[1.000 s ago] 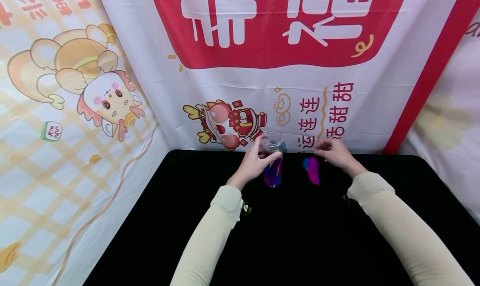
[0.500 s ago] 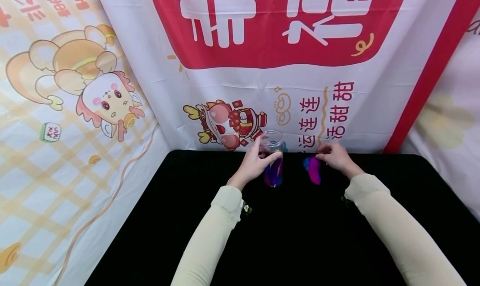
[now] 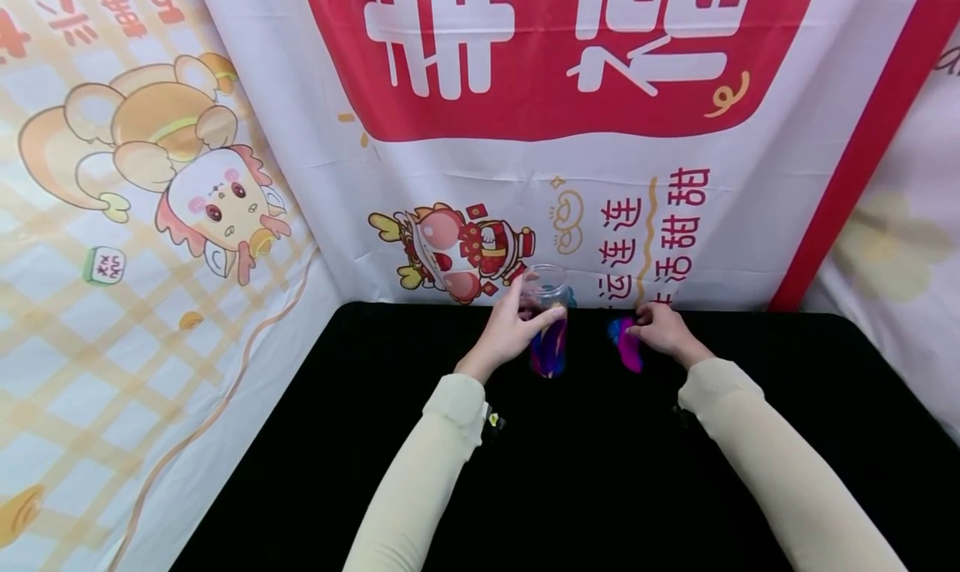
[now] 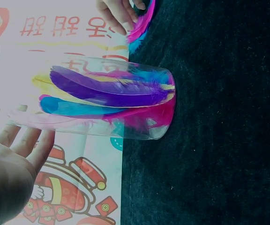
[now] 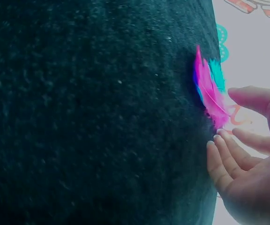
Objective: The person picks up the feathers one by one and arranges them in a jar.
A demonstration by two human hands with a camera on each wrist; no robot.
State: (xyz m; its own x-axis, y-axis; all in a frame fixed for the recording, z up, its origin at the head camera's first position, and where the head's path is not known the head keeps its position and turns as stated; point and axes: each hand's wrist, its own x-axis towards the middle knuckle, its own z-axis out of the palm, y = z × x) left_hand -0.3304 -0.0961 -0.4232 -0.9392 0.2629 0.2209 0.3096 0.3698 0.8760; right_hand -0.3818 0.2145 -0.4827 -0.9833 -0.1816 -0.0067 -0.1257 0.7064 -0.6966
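Observation:
A clear plastic jar (image 3: 548, 282), mouth upward, stands near the back edge of the table. Purple, blue, yellow and pink feathers (image 4: 102, 91) fill its lower part. My left hand (image 3: 510, 326) grips the jar around its upper side, thumb in front and fingers behind. To the right lies a small bunch of loose feathers, a pink feather (image 5: 212, 96) on top and a turquoise feather (image 5: 217, 75) beside it. My right hand (image 3: 663, 330) reaches over them from the right. In the right wrist view its thumb and fingers are spread apart, fingertips right at the pink feather's fluffy end.
A black cloth-covered table (image 3: 570, 472) extends in front of me. Its back edge meets a white and red printed cloth (image 3: 465, 168). Another printed cloth (image 3: 150, 322) hangs along the left side.
My right hand has moved slightly left and down to the loose feathers, and its fingers have come apart. The left hand and the jar hold their place.

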